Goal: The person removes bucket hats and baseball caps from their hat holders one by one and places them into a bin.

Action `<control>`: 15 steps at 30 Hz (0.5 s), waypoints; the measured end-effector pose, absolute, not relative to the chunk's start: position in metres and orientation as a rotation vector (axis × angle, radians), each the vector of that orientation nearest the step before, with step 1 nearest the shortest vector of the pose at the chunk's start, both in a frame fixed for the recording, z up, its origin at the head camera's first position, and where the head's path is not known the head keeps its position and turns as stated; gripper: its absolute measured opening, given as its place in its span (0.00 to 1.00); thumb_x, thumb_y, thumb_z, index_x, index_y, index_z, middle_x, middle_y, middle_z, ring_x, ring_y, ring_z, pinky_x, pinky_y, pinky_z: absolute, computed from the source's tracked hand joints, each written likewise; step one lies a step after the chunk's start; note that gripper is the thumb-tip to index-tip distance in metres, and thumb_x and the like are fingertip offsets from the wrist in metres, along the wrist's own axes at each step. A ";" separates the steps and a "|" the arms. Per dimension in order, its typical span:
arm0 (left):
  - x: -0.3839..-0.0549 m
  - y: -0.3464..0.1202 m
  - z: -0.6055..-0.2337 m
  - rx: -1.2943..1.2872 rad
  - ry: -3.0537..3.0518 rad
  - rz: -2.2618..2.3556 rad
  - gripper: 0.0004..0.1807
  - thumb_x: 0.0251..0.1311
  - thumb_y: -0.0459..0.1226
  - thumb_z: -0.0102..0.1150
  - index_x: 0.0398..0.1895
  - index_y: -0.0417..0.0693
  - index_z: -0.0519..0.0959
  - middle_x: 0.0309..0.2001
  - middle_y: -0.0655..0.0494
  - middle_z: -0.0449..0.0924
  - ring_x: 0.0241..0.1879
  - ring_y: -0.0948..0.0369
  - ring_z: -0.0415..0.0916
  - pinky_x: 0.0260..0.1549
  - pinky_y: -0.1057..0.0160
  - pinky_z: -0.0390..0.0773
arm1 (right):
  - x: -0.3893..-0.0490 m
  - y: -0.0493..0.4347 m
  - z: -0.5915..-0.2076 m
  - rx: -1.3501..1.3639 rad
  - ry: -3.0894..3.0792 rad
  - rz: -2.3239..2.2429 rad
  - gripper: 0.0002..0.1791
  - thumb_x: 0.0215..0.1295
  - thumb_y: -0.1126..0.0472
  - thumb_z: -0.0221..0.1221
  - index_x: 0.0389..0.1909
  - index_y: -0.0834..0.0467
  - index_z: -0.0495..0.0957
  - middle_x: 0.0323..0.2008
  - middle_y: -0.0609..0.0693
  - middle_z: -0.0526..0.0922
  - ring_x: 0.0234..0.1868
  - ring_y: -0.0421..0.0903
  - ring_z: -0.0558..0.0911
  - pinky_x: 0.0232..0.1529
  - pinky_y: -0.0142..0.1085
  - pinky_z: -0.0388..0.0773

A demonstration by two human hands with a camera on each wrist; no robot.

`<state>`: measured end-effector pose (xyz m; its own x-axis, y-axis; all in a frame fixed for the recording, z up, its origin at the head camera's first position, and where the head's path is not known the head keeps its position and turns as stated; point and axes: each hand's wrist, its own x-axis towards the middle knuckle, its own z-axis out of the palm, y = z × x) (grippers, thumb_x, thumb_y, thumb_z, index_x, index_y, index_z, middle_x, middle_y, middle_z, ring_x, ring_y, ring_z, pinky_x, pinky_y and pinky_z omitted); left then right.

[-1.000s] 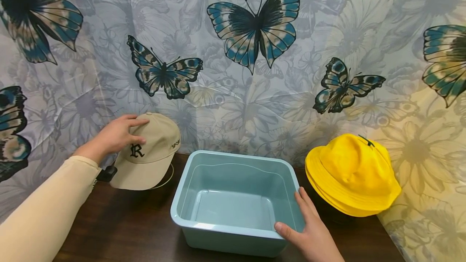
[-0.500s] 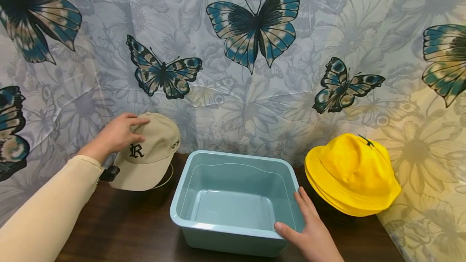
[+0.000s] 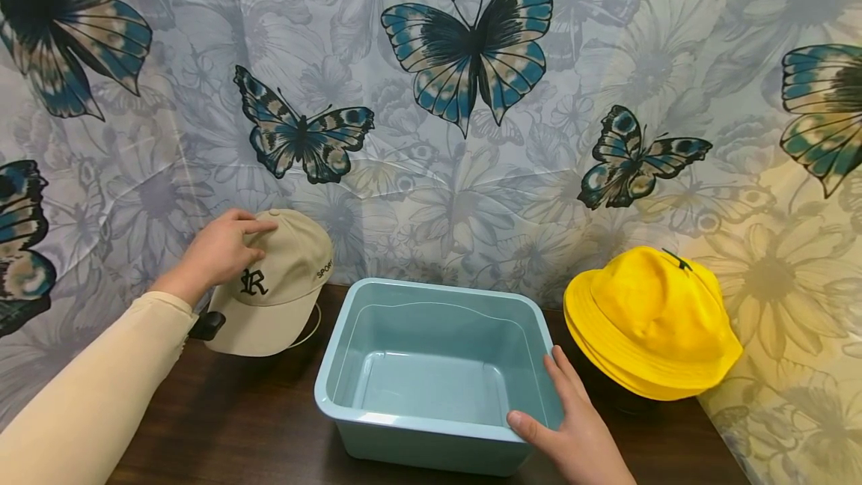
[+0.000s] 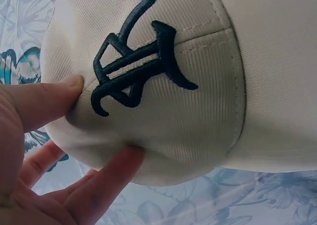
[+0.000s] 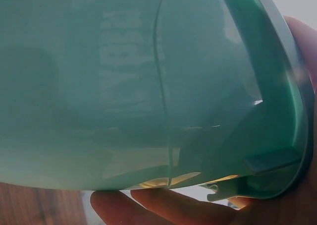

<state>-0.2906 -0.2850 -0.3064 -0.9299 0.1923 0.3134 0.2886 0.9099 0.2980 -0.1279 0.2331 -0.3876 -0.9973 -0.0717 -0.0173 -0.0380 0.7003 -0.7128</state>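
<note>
A beige baseball cap (image 3: pixel 296 260) with a dark embroidered letter sits at the left by the cloth. My left hand (image 3: pixel 225 249) holds its crown; in the left wrist view, the thumb (image 4: pixel 67 88) and a finger (image 4: pixel 116 178) press dents into the fabric beside the letter. A light blue plastic bin (image 3: pixel 431 425) stands in the middle, with nothing visible inside. My right hand (image 3: pixel 572 425) holds its front right corner, thumb at the front rim and fingers along the right side. In the right wrist view, the fingers (image 5: pixel 173 205) touch the bin's outer wall.
A yellow bucket hat (image 3: pixel 653 320) stands to the right of the bin, on a dark support mostly hidden beneath it. Behind everything hangs a butterfly-print cloth (image 3: pixel 431 223). All stands on a dark wooden table (image 3: pixel 215 418). A thin loop shows beside the cap.
My left hand has shifted very slightly to the right, and the cap's brim has dipped a little. The right hand, the bin and the yellow hat have stayed put.
</note>
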 end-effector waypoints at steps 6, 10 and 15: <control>-0.289 -0.284 -0.310 -0.357 -2.749 -0.466 0.28 0.58 0.30 0.66 0.65 0.44 0.77 0.61 0.35 0.67 0.57 0.35 0.68 0.51 0.34 0.68 | -0.128 0.233 -0.387 -0.084 2.850 -1.185 0.57 0.61 0.37 0.65 0.79 0.60 0.46 0.79 0.54 0.37 0.75 0.65 0.46 0.62 0.68 0.58; -0.288 -0.283 -0.312 -0.352 -2.722 -0.459 0.27 0.58 0.29 0.66 0.64 0.45 0.78 0.60 0.38 0.69 0.55 0.35 0.69 0.47 0.35 0.70 | -0.128 0.232 -0.387 -0.084 2.851 -1.185 0.57 0.61 0.37 0.65 0.79 0.60 0.46 0.79 0.54 0.37 0.75 0.66 0.46 0.62 0.68 0.58; -0.287 -0.283 -0.311 -0.341 -2.720 -0.481 0.27 0.59 0.28 0.64 0.63 0.46 0.78 0.60 0.40 0.70 0.55 0.36 0.70 0.45 0.36 0.71 | -0.128 0.232 -0.387 -0.086 2.852 -1.192 0.57 0.61 0.37 0.65 0.79 0.61 0.46 0.79 0.54 0.37 0.75 0.66 0.46 0.62 0.68 0.58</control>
